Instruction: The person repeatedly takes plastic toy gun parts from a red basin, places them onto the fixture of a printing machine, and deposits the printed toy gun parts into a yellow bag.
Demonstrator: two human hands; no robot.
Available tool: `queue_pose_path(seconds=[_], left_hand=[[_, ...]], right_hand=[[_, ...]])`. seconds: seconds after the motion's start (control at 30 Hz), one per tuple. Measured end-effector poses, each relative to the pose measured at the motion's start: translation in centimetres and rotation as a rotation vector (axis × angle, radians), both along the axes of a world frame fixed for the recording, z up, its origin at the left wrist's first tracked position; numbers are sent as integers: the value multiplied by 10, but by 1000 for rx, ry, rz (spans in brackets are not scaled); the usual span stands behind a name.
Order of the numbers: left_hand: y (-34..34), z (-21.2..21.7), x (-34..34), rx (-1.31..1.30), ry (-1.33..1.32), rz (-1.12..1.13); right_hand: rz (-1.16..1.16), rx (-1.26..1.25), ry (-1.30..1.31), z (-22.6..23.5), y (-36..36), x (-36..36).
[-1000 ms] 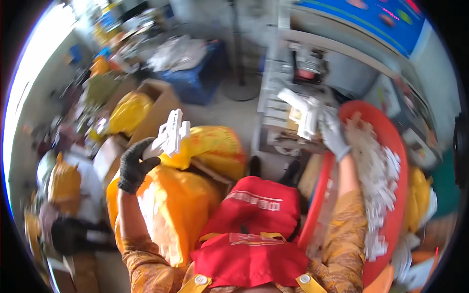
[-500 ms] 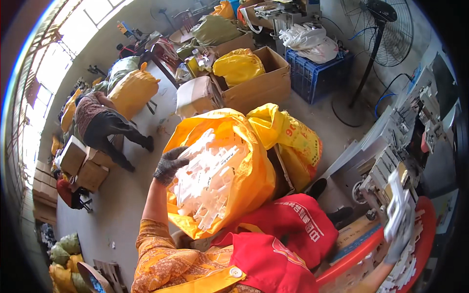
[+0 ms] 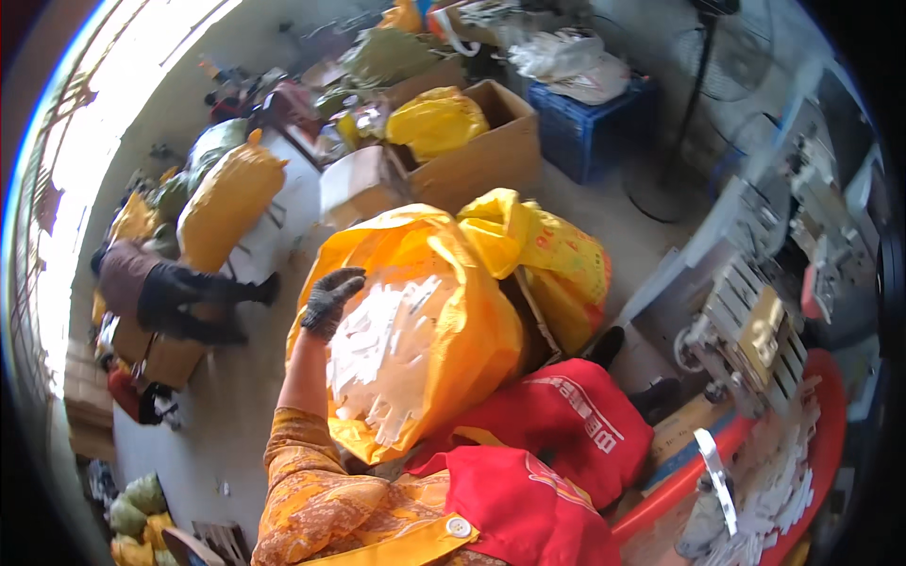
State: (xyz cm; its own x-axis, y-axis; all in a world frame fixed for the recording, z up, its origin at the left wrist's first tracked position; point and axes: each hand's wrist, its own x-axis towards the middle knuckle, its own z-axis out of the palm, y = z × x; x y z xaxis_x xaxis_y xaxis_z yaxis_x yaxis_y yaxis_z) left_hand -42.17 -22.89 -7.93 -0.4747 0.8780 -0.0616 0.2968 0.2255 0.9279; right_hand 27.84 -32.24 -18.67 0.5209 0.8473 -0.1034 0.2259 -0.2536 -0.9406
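My left hand [image 3: 332,302], in a dark grey knitted glove, hovers over the left side of an open orange sack [image 3: 491,330]. Its fingers are loosely bent, with nothing visible in them. Many flat white plastic pieces [image 3: 373,344] fill the sack. At the lower right, my right hand [image 3: 700,526], in a pale grey glove, grips a long white plastic strip [image 3: 717,479] that stands up from the fingers. That hand is over a red basin [image 3: 829,415] holding more white pieces [image 3: 779,481]. Motion blur softens the right hand's fingers.
Metal machine fixtures [image 3: 750,330] stand beyond the basin. A yellow bag [image 3: 562,264] leans behind the sack. Farther back are a cardboard box [image 3: 486,156], a blue crate [image 3: 595,127] and a standing fan [image 3: 703,85]. Another person [image 3: 179,292] bends over at the left.
My right hand has dropped from beside the machine to low over the basin, and fewer white pieces show in it. My left hand has lifted slightly off the pieces. The other person bends lower.
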Motion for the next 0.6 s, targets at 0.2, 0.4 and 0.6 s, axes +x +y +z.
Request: queue_pose_path(seconds=[0.2, 0.4, 0.6], left_hand=[[33, 9, 17, 114, 43, -96], [99, 22, 103, 131, 46, -485], [123, 62, 253, 125, 285, -1105]], right_hand=[[244, 139, -98, 43, 27, -34], [243, 396, 691, 105, 36, -52], [566, 502, 116, 123, 79, -59]])
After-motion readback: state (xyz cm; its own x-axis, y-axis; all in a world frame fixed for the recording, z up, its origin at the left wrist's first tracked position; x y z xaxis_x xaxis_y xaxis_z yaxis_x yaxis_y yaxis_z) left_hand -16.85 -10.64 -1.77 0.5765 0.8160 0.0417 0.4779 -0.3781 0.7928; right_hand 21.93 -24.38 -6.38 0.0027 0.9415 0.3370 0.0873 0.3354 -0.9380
